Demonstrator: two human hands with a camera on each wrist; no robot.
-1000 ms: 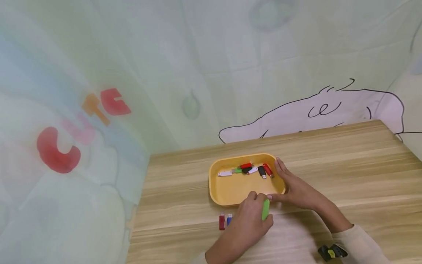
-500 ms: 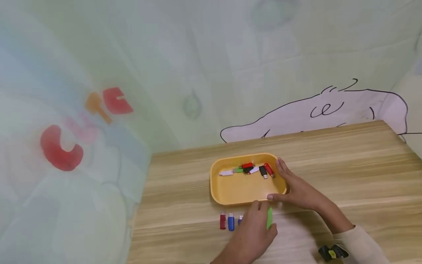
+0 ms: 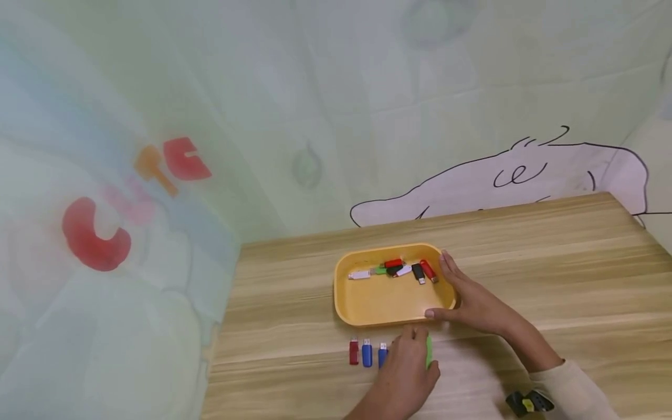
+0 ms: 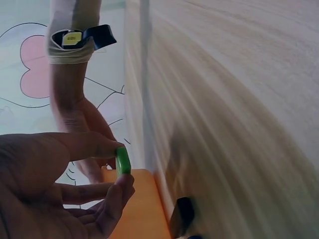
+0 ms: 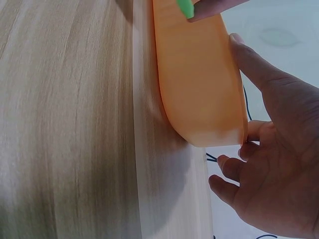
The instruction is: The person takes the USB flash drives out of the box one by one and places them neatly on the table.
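Note:
My left hand [image 3: 404, 367] is in front of the yellow tray, pinching a green USB flash drive [image 4: 123, 160] between thumb and fingers. In the head view the hand covers most of that drive. My right hand [image 3: 478, 306] grips the right end of the yellow plastic tray [image 3: 362, 322], thumb on the near rim and fingers round the far corner. A red USB drive [image 3: 354, 353] and two blue USB drives, one whole [image 3: 367, 354] and one partly behind my left hand [image 3: 382, 353], lie in a row before the tray, plugs pointing at it.
Inside the tray lie several more USB drives along its far side, among them a white one [image 3: 359, 275], a black one [image 3: 418, 273] and a red one [image 3: 428, 271]. The wooden table [image 3: 551, 262] meets a printed cloth backdrop [image 3: 315, 116] behind.
The left hand has moved down and slightly right from the tray's near rim with the green drive, uncovering the two blue drives. The right hand stays on the tray.

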